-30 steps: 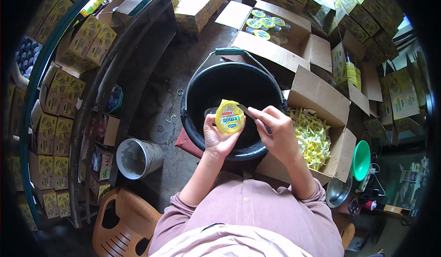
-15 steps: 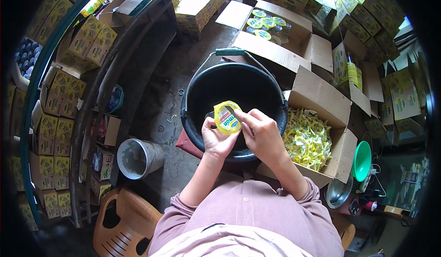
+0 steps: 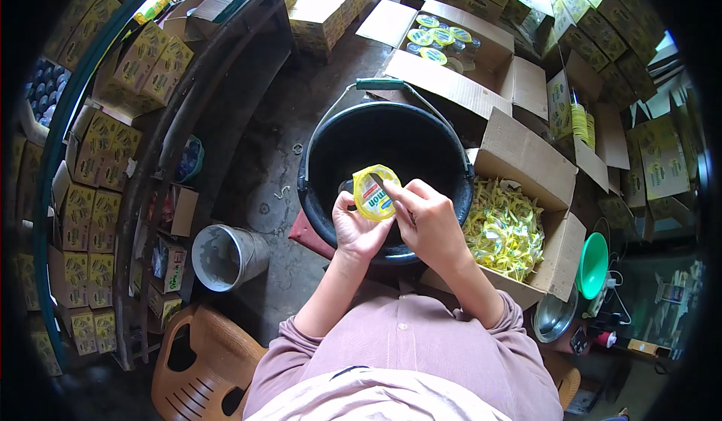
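Over the black bucket [image 3: 444, 237], my left hand [image 3: 357, 233] grips a cup with a yellow printed lid [image 3: 371, 204], its lid facing up toward me. My right hand [image 3: 427, 214] is closed in a pinch on a thin dark blade [image 3: 378, 182], which lies across the upper right part of the lid. The cup's sides are mostly hidden behind the lid and my left fingers. Right of the bucket, a carton [image 3: 558, 252] holds a heap of yellow and white shredded strips [image 3: 505, 233].
Beyond the bucket's raised handle [image 3: 378, 84], an open carton [image 3: 421, 71] contains several yellow-lidded cups [image 3: 432, 37]. A grey pail [image 3: 252, 259] and a brown plastic chair [image 3: 203, 353] stand at left. Yellow boxes [image 3: 101, 150] fill the shelf. A green bowl [image 3: 593, 264] sits at right.
The blade shows a little more clearly over the lid, and the lid has shifted slightly. Both hands stay in nearly the same place.
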The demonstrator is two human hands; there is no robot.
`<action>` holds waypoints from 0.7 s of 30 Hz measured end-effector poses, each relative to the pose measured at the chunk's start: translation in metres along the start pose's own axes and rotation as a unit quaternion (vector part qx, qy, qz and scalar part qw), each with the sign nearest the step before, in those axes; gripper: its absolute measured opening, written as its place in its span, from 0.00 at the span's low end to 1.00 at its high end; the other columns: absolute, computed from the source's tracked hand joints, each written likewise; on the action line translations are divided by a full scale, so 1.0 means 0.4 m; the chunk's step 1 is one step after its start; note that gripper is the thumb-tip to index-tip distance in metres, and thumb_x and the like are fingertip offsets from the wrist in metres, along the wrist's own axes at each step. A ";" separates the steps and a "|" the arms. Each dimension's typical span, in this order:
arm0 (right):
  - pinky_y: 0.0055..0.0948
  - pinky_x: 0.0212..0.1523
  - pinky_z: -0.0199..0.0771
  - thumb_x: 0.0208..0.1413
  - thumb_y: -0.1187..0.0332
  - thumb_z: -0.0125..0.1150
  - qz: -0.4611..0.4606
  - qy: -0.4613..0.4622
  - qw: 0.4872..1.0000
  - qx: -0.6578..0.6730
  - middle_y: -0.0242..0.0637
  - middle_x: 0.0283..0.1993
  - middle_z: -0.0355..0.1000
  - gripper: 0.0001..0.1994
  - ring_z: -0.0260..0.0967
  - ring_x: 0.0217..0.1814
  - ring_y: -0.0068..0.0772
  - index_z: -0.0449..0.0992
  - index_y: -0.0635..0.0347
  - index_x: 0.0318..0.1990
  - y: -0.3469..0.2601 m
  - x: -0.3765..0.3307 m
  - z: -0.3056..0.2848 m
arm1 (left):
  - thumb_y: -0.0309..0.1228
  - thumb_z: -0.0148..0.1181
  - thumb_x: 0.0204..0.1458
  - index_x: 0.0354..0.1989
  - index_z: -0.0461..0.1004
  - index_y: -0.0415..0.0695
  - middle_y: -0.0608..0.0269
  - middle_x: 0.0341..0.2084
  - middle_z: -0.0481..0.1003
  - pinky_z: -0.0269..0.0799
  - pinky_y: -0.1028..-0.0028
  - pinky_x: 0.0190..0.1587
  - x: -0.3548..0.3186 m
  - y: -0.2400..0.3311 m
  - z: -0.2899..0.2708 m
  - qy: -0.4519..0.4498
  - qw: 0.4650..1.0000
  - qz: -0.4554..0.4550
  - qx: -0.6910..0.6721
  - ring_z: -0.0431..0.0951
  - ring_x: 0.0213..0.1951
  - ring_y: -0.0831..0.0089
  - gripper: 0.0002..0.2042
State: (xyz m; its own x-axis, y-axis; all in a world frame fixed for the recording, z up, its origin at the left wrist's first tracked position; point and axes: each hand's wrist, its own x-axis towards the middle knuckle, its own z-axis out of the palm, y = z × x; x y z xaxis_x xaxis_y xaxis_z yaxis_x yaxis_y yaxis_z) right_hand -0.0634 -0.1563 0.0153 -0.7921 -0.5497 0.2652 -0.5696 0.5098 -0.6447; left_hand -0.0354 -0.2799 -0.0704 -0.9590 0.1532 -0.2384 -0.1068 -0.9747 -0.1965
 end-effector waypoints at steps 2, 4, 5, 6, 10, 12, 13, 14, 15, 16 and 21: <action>0.34 0.34 0.70 0.41 0.78 0.55 0.003 -0.001 1.000 -0.004 0.44 0.29 0.66 0.16 0.68 0.31 0.41 0.71 0.66 0.42 -0.003 0.001 -0.001 | 0.33 0.49 0.36 0.41 0.70 0.41 0.56 0.40 0.72 0.60 0.64 0.53 0.000 -0.001 0.001 -0.008 1.000 -0.008 -0.004 0.69 0.46 0.61 0.20; 0.34 0.34 0.70 0.41 0.78 0.55 0.005 -0.001 1.000 -0.008 0.44 0.29 0.66 0.16 0.68 0.31 0.41 0.71 0.66 0.42 -0.006 0.003 -0.001 | 0.33 0.49 0.36 0.41 0.70 0.41 0.56 0.40 0.72 0.60 0.64 0.54 0.001 -0.003 0.004 -0.010 1.000 -0.001 -0.012 0.69 0.46 0.62 0.20; 0.34 0.34 0.70 0.41 0.78 0.55 0.002 -0.002 1.000 -0.015 0.44 0.30 0.65 0.16 0.68 0.31 0.41 0.71 0.66 0.42 -0.007 0.005 -0.002 | 0.33 0.49 0.36 0.41 0.70 0.41 0.56 0.40 0.72 0.60 0.64 0.54 0.001 -0.004 0.004 -0.010 1.000 -0.002 -0.011 0.69 0.46 0.62 0.20; 0.34 0.35 0.70 0.41 0.78 0.55 -0.001 -0.003 1.000 -0.022 0.44 0.30 0.65 0.16 0.68 0.32 0.41 0.71 0.66 0.43 -0.008 0.006 -0.002 | 0.33 0.49 0.36 0.41 0.70 0.41 0.56 0.40 0.72 0.60 0.64 0.54 0.001 -0.004 0.004 -0.017 1.000 -0.006 -0.017 0.69 0.46 0.62 0.20; 0.34 0.35 0.70 0.41 0.78 0.54 -0.004 -0.011 0.999 -0.036 0.44 0.30 0.65 0.16 0.68 0.32 0.41 0.71 0.66 0.43 -0.010 0.002 0.001 | 0.33 0.49 0.36 0.41 0.70 0.41 0.56 0.40 0.72 0.60 0.64 0.54 0.004 0.001 -0.010 -0.028 0.999 -0.004 -0.020 0.69 0.46 0.62 0.20; 0.34 0.35 0.70 0.41 0.78 0.54 0.000 -0.017 0.999 -0.033 0.44 0.30 0.65 0.16 0.68 0.32 0.41 0.71 0.66 0.42 -0.011 -0.001 -0.001 | 0.33 0.49 0.36 0.41 0.70 0.41 0.56 0.40 0.72 0.60 0.64 0.54 0.003 0.003 -0.008 -0.027 1.000 -0.005 -0.012 0.69 0.46 0.62 0.20; 0.34 0.35 0.70 0.41 0.78 0.54 0.001 -0.018 0.999 -0.033 0.44 0.30 0.65 0.16 0.68 0.32 0.41 0.71 0.66 0.42 -0.010 -0.002 -0.001 | 0.33 0.49 0.36 0.41 0.70 0.41 0.56 0.40 0.72 0.60 0.64 0.54 0.002 0.002 -0.007 -0.025 1.000 -0.007 -0.004 0.69 0.46 0.62 0.20; 0.34 0.35 0.70 0.41 0.78 0.54 0.000 -0.013 0.999 -0.030 0.44 0.30 0.65 0.16 0.68 0.32 0.41 0.71 0.66 0.42 -0.010 -0.002 -0.001 | 0.33 0.49 0.36 0.41 0.70 0.41 0.56 0.40 0.72 0.60 0.64 0.54 0.001 0.000 -0.003 -0.024 1.000 -0.008 -0.005 0.69 0.46 0.62 0.20; 0.34 0.35 0.70 0.41 0.78 0.54 0.000 -0.009 1.000 -0.027 0.44 0.30 0.65 0.16 0.68 0.32 0.41 0.71 0.66 0.42 -0.009 -0.002 0.000 | 0.32 0.50 0.36 0.40 0.71 0.41 0.56 0.40 0.73 0.60 0.64 0.54 0.000 -0.002 0.002 -0.021 1.000 -0.008 0.000 0.70 0.46 0.62 0.19; 0.34 0.35 0.70 0.41 0.78 0.54 0.000 -0.009 1.000 -0.027 0.44 0.30 0.65 0.16 0.68 0.32 0.41 0.71 0.66 0.42 -0.009 -0.001 0.000 | 0.32 0.50 0.36 0.39 0.73 0.40 0.56 0.39 0.74 0.60 0.64 0.54 -0.001 -0.002 0.006 -0.018 1.000 -0.007 0.006 0.71 0.45 0.63 0.18; 0.33 0.30 0.69 0.40 0.81 0.55 -0.024 0.016 0.999 -0.046 0.44 0.28 0.65 0.18 0.67 0.26 0.42 0.71 0.63 0.43 -0.007 0.005 0.010 | 0.32 0.51 0.36 0.40 0.72 0.41 0.56 0.39 0.74 0.60 0.64 0.54 0.000 -0.002 0.005 -0.024 1.000 -0.011 -0.009 0.71 0.45 0.62 0.19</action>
State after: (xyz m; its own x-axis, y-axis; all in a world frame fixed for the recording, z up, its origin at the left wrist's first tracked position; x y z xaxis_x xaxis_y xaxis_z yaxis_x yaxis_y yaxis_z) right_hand -0.0626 -0.1615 0.0147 -0.7695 -0.5537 0.3184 -0.6234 0.5427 -0.5629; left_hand -0.0360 -0.2796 -0.0682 -0.9680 0.1669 -0.1871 -0.1245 -0.9677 -0.2191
